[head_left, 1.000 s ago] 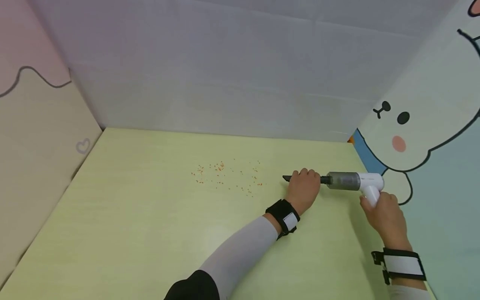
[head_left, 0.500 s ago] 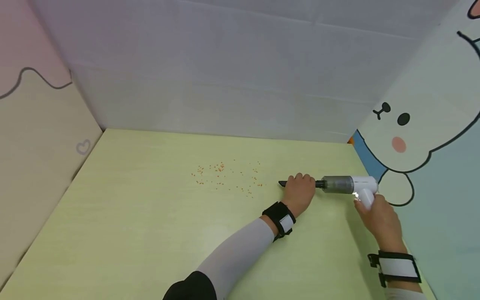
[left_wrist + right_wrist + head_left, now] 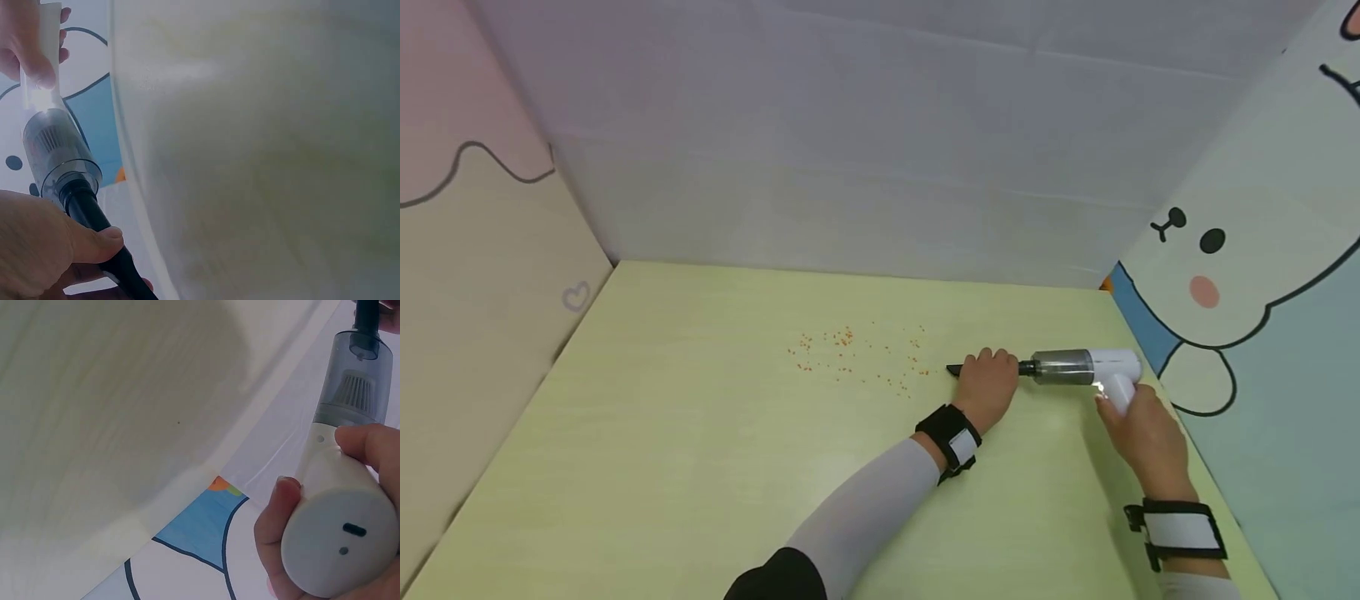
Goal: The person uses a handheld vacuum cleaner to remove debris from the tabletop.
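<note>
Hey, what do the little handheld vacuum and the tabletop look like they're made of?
The vacuum looks like plastic: a smooth matte white body, a see-through smoky dust cup with the filter showing inside, and a black nozzle. The tabletop seems a pale yellow-green laminate or coated board with faint wood-like streaks and a soft sheen; I can't tell which.

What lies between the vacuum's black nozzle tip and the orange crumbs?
In the head view, only bare yellow-green tabletop separates the nozzle tip from the nearest orange crumbs; the gap is short, with no contact yet.
</note>
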Demonstrator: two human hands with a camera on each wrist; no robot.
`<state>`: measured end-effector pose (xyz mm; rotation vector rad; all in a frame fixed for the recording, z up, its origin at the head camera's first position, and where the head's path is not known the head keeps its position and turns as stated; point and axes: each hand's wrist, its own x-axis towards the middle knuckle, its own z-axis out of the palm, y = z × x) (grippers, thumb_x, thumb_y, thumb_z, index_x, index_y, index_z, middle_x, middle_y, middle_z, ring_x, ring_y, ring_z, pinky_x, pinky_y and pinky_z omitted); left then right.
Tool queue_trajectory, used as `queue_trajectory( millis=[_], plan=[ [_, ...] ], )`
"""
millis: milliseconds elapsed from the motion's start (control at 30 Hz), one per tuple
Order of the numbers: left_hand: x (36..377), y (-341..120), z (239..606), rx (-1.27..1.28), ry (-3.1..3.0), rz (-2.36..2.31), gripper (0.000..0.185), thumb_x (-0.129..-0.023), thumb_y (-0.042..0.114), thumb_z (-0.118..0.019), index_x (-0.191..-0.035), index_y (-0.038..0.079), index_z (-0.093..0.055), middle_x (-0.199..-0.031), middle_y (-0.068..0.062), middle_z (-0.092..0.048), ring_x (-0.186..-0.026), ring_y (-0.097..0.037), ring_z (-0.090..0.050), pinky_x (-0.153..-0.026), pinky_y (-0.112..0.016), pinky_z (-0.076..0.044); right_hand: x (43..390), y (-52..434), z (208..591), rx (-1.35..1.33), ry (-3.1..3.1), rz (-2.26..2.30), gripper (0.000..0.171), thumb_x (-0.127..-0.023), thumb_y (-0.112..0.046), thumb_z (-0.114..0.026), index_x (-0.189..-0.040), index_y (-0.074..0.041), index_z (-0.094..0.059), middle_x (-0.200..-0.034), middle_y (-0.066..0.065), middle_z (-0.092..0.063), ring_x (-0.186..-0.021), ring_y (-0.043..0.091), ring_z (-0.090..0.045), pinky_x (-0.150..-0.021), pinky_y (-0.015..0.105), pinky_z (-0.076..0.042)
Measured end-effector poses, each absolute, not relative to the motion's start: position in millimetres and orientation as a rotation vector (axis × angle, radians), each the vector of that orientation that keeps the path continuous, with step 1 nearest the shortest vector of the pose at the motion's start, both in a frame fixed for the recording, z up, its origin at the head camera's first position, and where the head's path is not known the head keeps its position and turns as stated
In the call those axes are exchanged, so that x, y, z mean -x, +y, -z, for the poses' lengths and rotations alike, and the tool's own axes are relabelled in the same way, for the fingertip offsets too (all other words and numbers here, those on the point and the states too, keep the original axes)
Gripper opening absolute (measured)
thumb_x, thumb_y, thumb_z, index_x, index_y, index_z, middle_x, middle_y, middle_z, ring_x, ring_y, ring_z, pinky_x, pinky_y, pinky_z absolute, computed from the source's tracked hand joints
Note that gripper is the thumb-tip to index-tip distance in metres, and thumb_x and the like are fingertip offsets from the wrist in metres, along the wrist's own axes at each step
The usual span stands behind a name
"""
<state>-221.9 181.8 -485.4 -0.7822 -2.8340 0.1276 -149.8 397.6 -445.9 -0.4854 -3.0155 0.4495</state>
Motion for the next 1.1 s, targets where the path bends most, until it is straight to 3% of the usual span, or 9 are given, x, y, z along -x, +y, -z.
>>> queue_trajectory(
  millis=[433,1100],
  plan=[
    [224,174,487,0.717,-2.828,-0.058,0.023,-0.107,0.03,-0.053,-0.123,0.021,-0.067,-0.11,0.006,-0.065,-0.098,-0.013,-0.062,-0.075,-0.03,-0.056,153,385,448,0.481,-3.024,-0.461,0.064,-0.1,-0.034,-0.062,-0.123,0.022,-0.04,-0.096,0.038,-0.055,-0.071,0.042,-0.06,-0.05,0.045,-0.048],
    [209,156,476,0.709,-2.831,-0.109,0.021,-0.107,0.03,-0.053,-0.118,0.021,-0.069,-0.104,0.006,-0.066,-0.091,-0.011,-0.062,-0.067,-0.025,-0.056,148,374,449,0.416,-3.044,-0.462,0.063,-0.1,-0.032,-0.063,-0.122,0.022,-0.04,-0.094,0.037,-0.055,-0.067,0.039,-0.06,-0.047,0.043,-0.049]
  ],
)
